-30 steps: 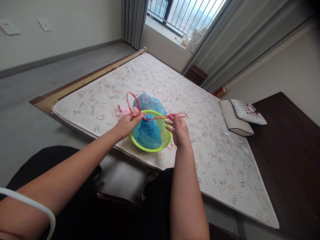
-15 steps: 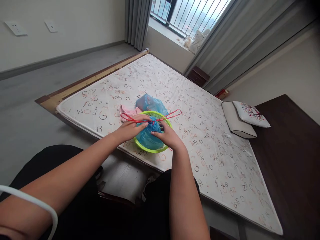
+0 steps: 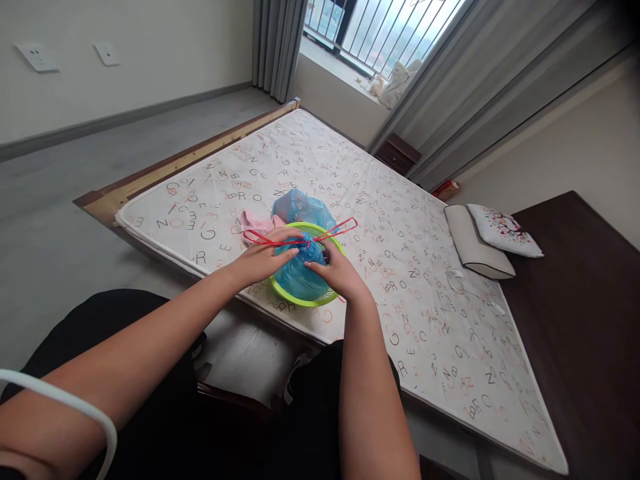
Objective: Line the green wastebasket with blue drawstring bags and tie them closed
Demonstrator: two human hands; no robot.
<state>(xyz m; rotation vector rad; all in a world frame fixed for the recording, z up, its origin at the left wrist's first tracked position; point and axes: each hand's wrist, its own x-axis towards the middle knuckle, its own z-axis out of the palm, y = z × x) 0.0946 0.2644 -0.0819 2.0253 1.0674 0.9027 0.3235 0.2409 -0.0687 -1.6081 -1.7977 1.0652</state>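
Note:
A blue plastic drawstring bag (image 3: 300, 280) sits in a lime-green basket (image 3: 306, 304) near the mattress's front edge. Its gathered neck is pinched from both sides. My left hand (image 3: 267, 259) is closed on the left of the neck, thumb pointing inward and fingers across the top. From the right, my right hand (image 3: 339, 272) grips the neck, with its fingertips partly hidden behind the plastic. Red drawstring loops (image 3: 345, 227) stick out left and right above the hands. Behind the basket lies a second blue plastic bag (image 3: 305, 205), with a pink cloth (image 3: 257, 223) beside it.
The letter-printed mattress (image 3: 425, 320) spreads under everything, with a wooden bed rail (image 3: 190, 155) on the left. Two pillows (image 3: 505, 230) rest at the right by a dark headboard (image 3: 575, 287). A small nightstand (image 3: 399, 155) stands near the curtain.
The red loop on the right has drawn in slightly toward the bag's neck. Both hands stay at the neck, and the view has shifted a little.

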